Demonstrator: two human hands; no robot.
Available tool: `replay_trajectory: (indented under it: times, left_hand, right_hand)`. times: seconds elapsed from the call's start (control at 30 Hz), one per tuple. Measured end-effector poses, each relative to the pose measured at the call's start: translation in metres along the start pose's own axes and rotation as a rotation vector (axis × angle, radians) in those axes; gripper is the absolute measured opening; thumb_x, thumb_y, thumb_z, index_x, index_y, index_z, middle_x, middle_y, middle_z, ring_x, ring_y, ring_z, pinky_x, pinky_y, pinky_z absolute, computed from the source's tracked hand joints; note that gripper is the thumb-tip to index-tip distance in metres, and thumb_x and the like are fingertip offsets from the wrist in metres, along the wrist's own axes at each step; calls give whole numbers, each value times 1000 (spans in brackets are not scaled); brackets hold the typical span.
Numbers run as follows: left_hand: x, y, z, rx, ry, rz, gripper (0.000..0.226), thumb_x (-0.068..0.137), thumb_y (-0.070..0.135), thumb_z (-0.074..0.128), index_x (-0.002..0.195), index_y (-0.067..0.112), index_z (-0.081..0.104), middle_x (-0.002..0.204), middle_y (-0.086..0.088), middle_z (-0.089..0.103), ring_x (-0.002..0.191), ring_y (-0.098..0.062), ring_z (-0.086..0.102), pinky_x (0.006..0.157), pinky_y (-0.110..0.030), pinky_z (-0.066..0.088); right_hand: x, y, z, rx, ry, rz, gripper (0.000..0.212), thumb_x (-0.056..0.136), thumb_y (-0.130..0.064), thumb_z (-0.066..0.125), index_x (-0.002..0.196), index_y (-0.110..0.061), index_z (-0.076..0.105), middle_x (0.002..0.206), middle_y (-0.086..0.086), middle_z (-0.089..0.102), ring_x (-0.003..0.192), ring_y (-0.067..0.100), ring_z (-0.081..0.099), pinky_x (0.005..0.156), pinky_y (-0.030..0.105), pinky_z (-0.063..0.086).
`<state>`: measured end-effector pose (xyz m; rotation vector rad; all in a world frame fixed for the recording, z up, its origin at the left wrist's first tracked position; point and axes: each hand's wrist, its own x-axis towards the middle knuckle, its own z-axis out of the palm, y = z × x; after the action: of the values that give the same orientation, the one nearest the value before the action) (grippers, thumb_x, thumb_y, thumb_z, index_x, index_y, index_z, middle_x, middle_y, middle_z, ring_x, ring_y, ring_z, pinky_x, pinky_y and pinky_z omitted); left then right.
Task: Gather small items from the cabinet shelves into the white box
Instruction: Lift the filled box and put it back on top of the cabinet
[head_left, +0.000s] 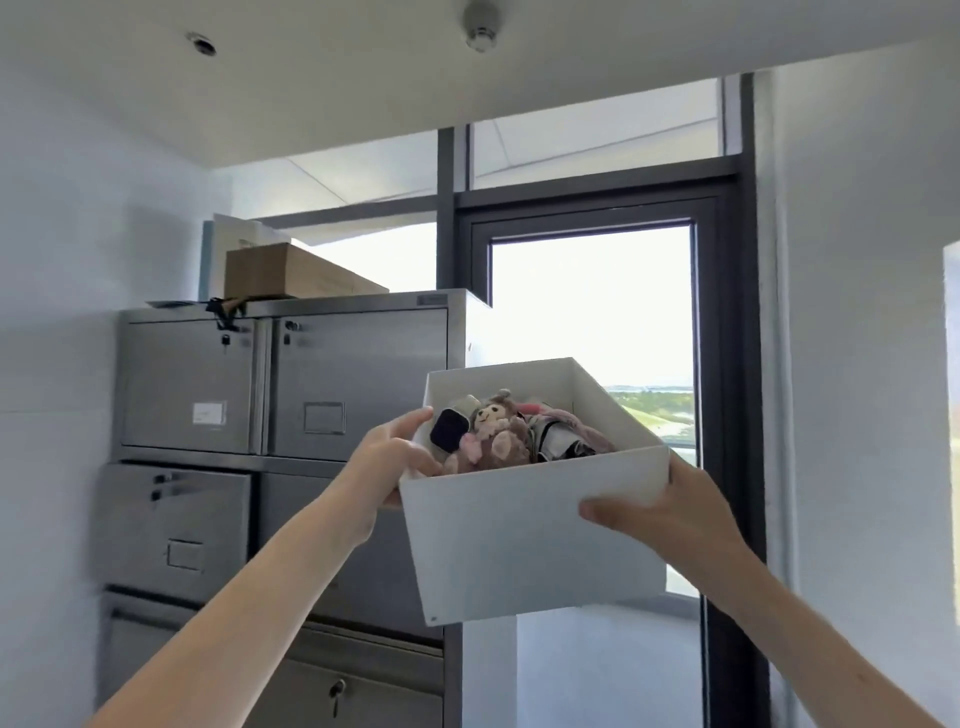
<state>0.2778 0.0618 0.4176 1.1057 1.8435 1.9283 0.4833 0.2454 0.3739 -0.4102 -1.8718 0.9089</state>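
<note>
In a white-walled room with a steel cabinet (280, 415) beside a glass door (592, 312), the white box (530, 545) of small items hangs in mid-air, left hand (395, 462) gripping its left rim, right hand (670, 514) clasping its right corner.

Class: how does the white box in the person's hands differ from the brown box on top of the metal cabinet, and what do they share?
The white box is held by the left hand and right hand; the brown box rests on the metal cabinet. The white box is open-topped, showing a plush toy; the brown box's top looks closed. Both are rectangular.
</note>
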Motion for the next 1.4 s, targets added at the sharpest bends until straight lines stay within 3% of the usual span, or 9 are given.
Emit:
replay_trajectory:
  times: [0.1,0.17,0.27,0.37,0.5,0.63,0.8,1.0,1.4]
  left_hand:
    - [-5,4,-3,12,43,66,49,85,41,64,132,38,53,125,5,63,102,-16,64,80,-29,53]
    - [-7,3,-7,30,41,149,75,64,76,62,131,42,52,129,8,61,115,-17,59,97,-40,47]
    - [-10,7,-10,-9,65,285,88,55,83,55,126,31,57,113,2,70,97,-13,68,74,-26,52]
    - [-8,17,-15,-16,66,422,100,47,89,60,123,24,58,105,0,72,93,-17,70,75,-26,52]
    - [6,39,-22,15,97,530,85,48,61,81,122,24,58,110,6,71,93,-10,70,76,-25,54]
    - [40,63,-33,-69,137,652,61,59,29,81,116,18,64,105,6,73,84,-8,71,65,-18,53]
    - [101,106,-66,-70,132,850,50,65,32,82,111,19,67,105,6,74,98,-13,69,79,-29,55]
    - [179,147,-102,-156,51,954,32,81,15,75,112,17,70,105,4,74,96,-11,70,79,-23,54]
    - [317,111,-140,-191,63,855,22,83,22,73,104,21,73,96,6,76,84,-10,71,64,-18,51]
  right_hand:
    - [6,0,8,81,19,-16,48,52,-34,96,90,-39,67,83,-22,72,80,8,70,73,38,59]
    - [14,-6,10,103,16,-51,54,49,-39,96,95,-39,68,85,-19,73,82,10,71,74,40,59]
    - [28,-20,9,111,39,-102,61,49,-37,96,104,-36,69,86,-17,74,82,11,71,74,41,59]
    - [49,-40,5,134,67,-173,46,55,-31,94,93,-34,68,82,-22,72,72,5,70,67,33,58]
    - [82,-74,-1,163,84,-300,37,64,-24,90,94,-28,69,81,-23,72,67,-1,68,51,13,50]
    - [116,-99,8,165,147,-417,33,64,-28,89,92,-24,71,79,-17,74,62,-2,67,50,13,49]
    - [167,-130,33,244,239,-534,30,68,-26,87,93,-23,72,85,-9,76,70,3,71,56,17,53]
    - [242,-163,76,297,284,-589,33,66,-31,87,94,-21,72,84,-10,76,72,7,73,59,21,57]
    - [365,-119,158,246,228,-494,50,55,-52,86,97,-29,72,91,-9,77,84,21,74,83,51,59]
